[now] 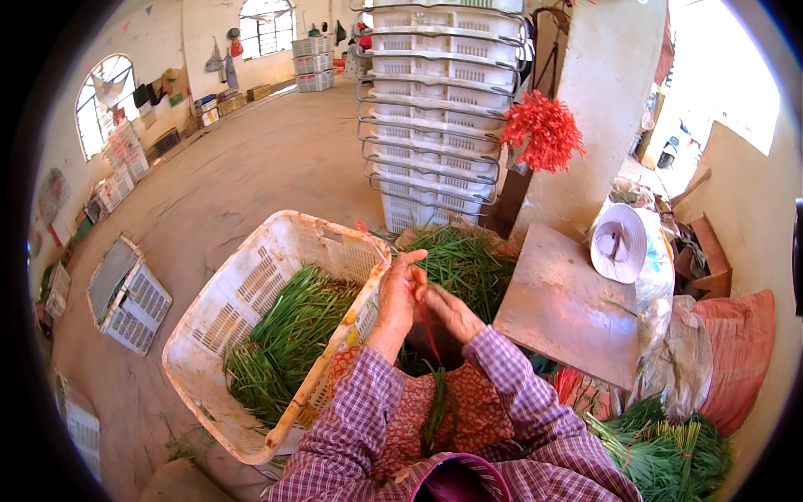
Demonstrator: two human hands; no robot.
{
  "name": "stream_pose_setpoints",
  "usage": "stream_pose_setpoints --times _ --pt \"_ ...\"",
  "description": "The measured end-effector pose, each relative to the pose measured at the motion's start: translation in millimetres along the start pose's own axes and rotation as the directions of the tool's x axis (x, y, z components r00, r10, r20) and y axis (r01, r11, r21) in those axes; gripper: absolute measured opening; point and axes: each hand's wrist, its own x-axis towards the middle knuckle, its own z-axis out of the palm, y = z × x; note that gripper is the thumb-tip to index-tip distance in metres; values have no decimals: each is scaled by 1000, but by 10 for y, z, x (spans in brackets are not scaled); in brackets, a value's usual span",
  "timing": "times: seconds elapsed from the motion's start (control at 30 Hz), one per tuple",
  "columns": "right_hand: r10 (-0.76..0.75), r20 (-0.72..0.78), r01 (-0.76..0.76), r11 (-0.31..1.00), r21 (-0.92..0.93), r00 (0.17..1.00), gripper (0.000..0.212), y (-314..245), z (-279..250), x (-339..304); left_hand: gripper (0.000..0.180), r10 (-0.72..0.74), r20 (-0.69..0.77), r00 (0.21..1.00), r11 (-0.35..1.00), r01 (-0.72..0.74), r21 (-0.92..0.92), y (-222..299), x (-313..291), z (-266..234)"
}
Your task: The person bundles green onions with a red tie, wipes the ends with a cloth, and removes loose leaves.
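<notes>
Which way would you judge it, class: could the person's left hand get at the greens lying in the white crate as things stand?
Probably yes. The left hand is beside the white crate, whose open top leaves the greens uncovered; only its rim lies between.

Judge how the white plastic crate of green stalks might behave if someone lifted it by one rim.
The white crate already leans tilted, so it may tip further. Its loose green stalks would probably slide toward the lower end. The slotted walls suggest a light, slightly flexible shell.
</notes>
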Motion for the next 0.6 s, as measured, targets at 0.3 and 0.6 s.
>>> stream_pose_setpoints --times 0.3,0.6 --pt "269 -150 -245 957 157 951 38 -694 154 -498 68 -239 31 971 956 230 183 158 -161 -37" --pt "179 -761 -302 953 -24 623 50 -624 -1884 -1002 64 -327 198 924 878 220 425 339 -308 -9"
